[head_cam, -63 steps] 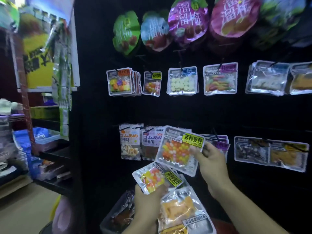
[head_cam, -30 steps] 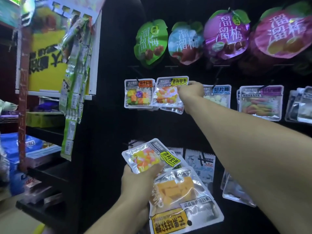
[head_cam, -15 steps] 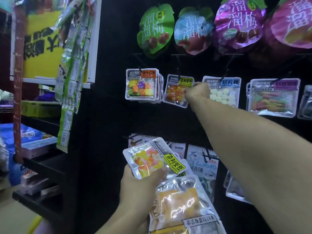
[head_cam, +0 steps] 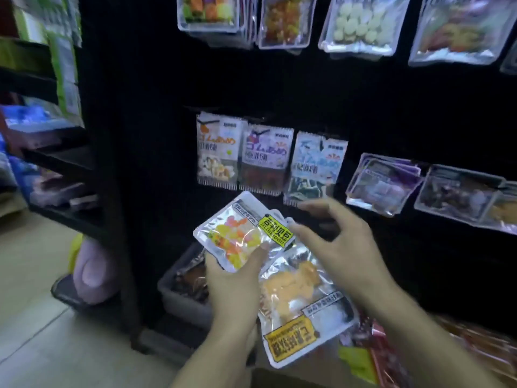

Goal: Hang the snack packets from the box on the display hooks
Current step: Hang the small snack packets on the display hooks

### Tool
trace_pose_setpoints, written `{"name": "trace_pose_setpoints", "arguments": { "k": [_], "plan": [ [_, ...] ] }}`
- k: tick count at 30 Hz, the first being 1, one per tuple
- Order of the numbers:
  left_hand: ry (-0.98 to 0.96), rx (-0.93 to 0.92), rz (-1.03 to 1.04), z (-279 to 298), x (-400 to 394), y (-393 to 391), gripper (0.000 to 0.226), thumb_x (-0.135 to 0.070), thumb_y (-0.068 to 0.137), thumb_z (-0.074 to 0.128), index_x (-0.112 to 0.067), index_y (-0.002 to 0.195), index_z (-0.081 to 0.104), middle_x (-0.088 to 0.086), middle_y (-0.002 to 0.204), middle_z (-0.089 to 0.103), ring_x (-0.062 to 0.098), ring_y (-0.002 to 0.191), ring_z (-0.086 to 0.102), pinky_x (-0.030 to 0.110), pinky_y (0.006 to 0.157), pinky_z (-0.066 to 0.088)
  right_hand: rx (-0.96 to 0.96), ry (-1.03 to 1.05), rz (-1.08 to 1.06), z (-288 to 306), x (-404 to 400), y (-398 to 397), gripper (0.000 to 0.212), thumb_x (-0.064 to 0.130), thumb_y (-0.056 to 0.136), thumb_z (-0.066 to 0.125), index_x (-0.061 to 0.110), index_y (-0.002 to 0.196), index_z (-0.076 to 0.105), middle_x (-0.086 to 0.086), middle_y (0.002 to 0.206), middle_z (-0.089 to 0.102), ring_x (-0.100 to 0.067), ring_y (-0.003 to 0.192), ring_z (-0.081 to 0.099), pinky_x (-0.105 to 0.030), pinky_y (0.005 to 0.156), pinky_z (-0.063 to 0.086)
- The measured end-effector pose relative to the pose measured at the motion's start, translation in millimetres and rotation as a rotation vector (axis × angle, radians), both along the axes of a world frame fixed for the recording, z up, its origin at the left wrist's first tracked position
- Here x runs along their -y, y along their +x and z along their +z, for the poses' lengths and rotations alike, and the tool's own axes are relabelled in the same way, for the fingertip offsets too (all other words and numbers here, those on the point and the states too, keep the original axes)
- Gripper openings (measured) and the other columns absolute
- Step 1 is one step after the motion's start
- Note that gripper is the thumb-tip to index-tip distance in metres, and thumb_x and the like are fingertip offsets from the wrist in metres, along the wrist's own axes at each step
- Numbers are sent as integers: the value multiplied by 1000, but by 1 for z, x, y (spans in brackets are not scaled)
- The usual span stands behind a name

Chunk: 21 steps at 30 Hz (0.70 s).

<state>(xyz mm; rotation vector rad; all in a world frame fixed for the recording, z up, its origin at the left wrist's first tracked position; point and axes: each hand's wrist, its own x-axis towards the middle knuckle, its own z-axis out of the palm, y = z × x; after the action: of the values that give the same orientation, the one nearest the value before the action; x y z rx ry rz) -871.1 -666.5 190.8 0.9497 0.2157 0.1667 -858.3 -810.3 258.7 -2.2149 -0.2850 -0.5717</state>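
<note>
our right hand (head_cam: 340, 245) is open, fingers spread, just right of the top packet (head_cam: 243, 233). our left hand (head_cam: 237, 278) grips the packets from below. the top packet's long axis points up-left, label corner nearest our right fingers.

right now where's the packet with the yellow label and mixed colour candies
In the head view it's low and centre, held in the left hand: the candy packet lies on top of the orange snack packet, just below the three hanging white packets.

Left grip (head_cam: 232, 278) clenched, right grip (head_cam: 340, 247) spread
</note>
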Motion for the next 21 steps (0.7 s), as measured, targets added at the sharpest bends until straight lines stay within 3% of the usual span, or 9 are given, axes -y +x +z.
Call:
{"name": "trace_pose_setpoints", "arguments": {
  "k": [4,6,8,11,14,16,18,21],
  "plan": [
    [19,-78,-9,-50,10,-24,51,-9,84,87,-25,126,64,0,109,82,26,98,81,60,89,63,-404,199,-63,-95,21,-29,55,63,73,85,46,121,64,22,119,71,0,106,69,-41,94,60],
    [11,-115,5,-68,13,-23,48,-8,86,86,-23,126,64,1,109,82,26,99,80,62,92,62,-502,260,-77,-120,28,-39,71,76,64,83,50,126,59,22,124,69,-2,104,72,-40,89,62],
    [49,-120,46,-74,11,-18,49,-9,86,86,-22,127,63,2,112,81,27,103,80,62,94,61,-583,351,-61,-136,34,-50,78,72,61,83,42,129,60,15,123,73,-8,95,77,-34,79,62],
    [102,-84,88,-76,8,-8,52,-11,85,88,-22,129,61,0,113,81,26,103,79,60,93,62,-705,476,10,-140,37,-59,52,38,73,88,23,119,67,4,100,82,-17,85,80,-35,71,63],
    [146,-67,102,-78,7,-2,51,-15,85,88,-25,127,61,-8,108,81,19,100,80,56,95,62,-740,500,14,-148,42,-58,44,18,81,88,21,119,67,-3,95,83,-28,84,81,-48,75,66],
    [172,-68,130,-79,3,5,51,-13,86,87,-26,127,61,-14,104,81,11,97,79,49,95,63,-695,493,-24,-151,53,-55,53,16,78,90,24,125,67,-1,98,83,-24,84,81,-40,71,65],
    [181,-72,148,-81,-3,13,53,-11,85,88,-25,129,61,-8,109,81,15,100,79,51,96,62,-634,459,-65,-150,67,-54,45,19,77,89,18,120,73,-2,96,83,-21,83,81,-36,74,63],
    [232,-76,80,-86,-6,21,52,-11,85,88,-26,127,62,-2,112,81,22,102,80,56,93,63,-556,486,-84,-147,91,-53,31,31,76,83,14,102,79,-8,94,82,-28,86,80,-50,84,63]
  ]
}}
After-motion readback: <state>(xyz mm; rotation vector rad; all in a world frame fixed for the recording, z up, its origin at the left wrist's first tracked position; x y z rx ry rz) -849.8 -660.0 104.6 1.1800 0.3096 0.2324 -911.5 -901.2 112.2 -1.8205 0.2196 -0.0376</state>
